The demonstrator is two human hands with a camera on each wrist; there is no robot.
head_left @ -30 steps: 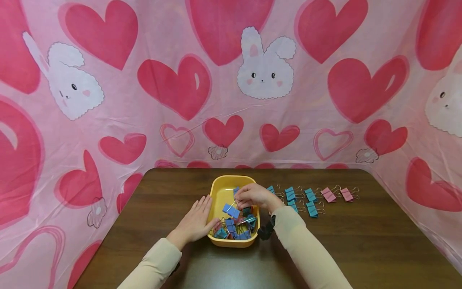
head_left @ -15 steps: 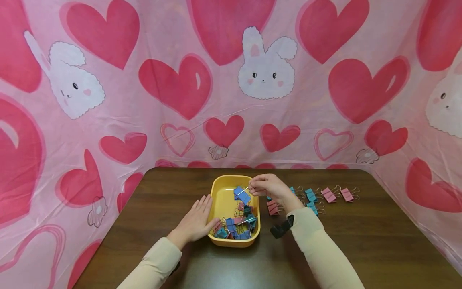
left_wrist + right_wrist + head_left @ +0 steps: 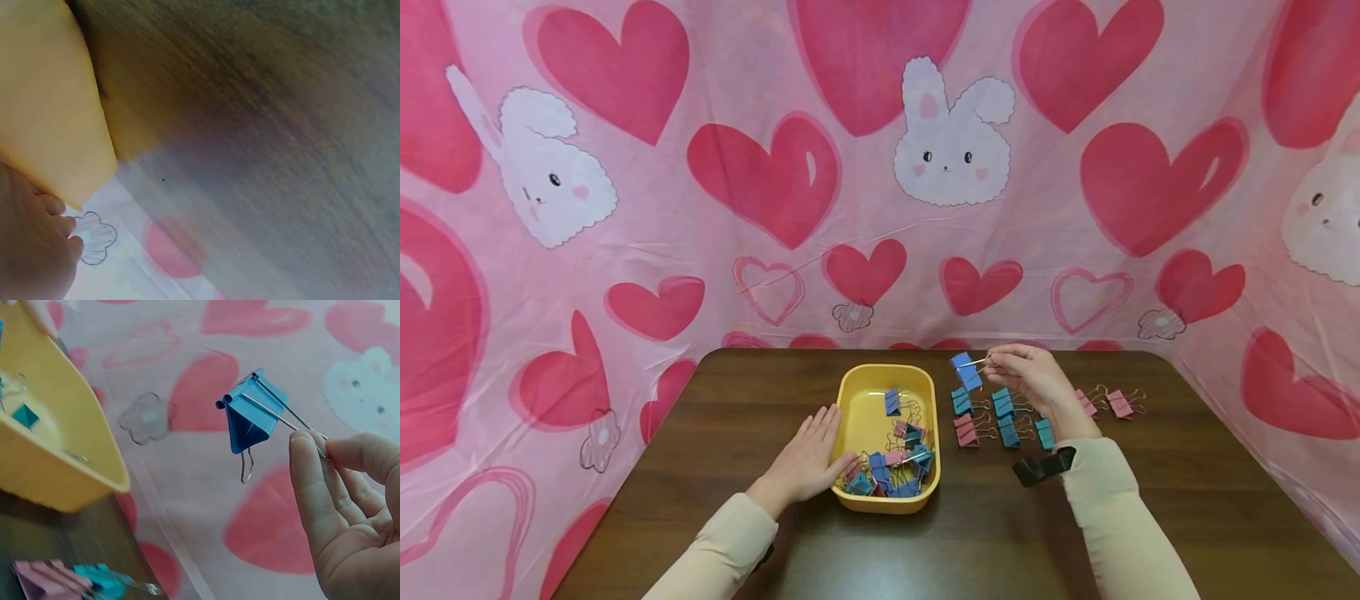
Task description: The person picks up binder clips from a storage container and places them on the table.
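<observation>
A blue binder clip [image 3: 967, 372] hangs from my right hand [image 3: 1033, 379], whose thumb and fingertips pinch one wire handle. In the right wrist view the same blue binder clip [image 3: 255, 412] is in the air, its other handle dangling below. My left hand [image 3: 801, 457] rests with straight fingers against the left rim of the yellow tray [image 3: 853, 392]. Inside that tray lie a blue clip [image 3: 892, 402] near the back and a jumble of blue, teal and pink clips [image 3: 880, 473] toward the front. The left wrist view shows the left hand [image 3: 31, 240] beside the tray's wall [image 3: 50, 94].
Right of the tray, binder clips lie in rows on the brown table [image 3: 970, 533]: a front pink clip [image 3: 967, 432], several teal clips [image 3: 1003, 403], and pink clips [image 3: 1120, 405] at the far right. A pink heart-patterned cloth [image 3: 880, 208] hangs behind the table.
My right hand has lifted the blue binder clip out of the tray and carried it right, above the back of the teal clips. The left hand stays at the tray's edge.
</observation>
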